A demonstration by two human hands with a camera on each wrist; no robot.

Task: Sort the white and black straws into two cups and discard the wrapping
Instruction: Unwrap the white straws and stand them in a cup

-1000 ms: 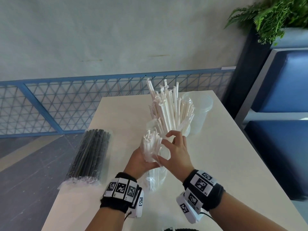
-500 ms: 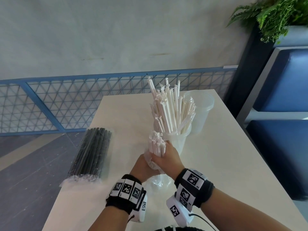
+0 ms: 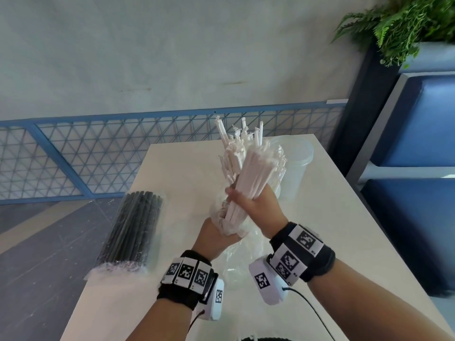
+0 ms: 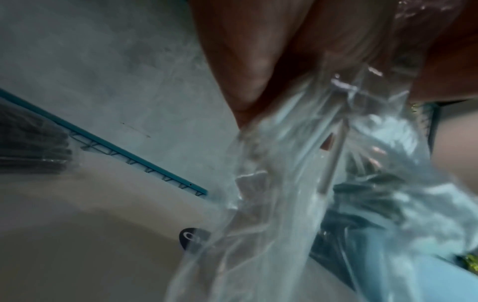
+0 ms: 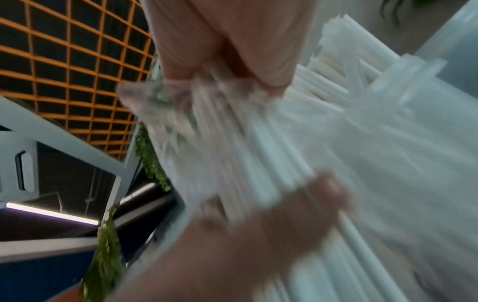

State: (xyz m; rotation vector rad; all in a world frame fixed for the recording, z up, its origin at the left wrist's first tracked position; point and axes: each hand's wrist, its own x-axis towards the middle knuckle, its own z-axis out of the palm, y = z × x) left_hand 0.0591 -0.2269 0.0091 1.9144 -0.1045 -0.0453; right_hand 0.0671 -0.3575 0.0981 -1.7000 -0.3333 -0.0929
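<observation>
My right hand (image 3: 256, 205) grips a thick bundle of white straws (image 3: 256, 175) and holds it tilted up over the table; the bundle (image 5: 323, 163) looks blurred in the right wrist view. Its lower end still sits in the clear plastic wrapping (image 3: 236, 244), which my left hand (image 3: 216, 235) grips from below; the wrapping (image 4: 297, 183) fills the left wrist view. Behind the bundle, more white straws (image 3: 234, 148) stand in a clear cup, which is mostly hidden. A second clear cup (image 3: 299, 163) stands to the right of it. A wrapped pack of black straws (image 3: 134, 222) lies at the table's left edge.
The beige table (image 3: 332, 230) is narrow, with floor on both sides. A blue mesh railing (image 3: 98, 153) runs behind it, a blue seat (image 3: 418, 217) stands to the right, and a potted plant (image 3: 406, 23) sits at the top right.
My right hand closed round the white straws and drew them up out of the wrapping, towards the cup. My left hand kept hold of the wrapping below.
</observation>
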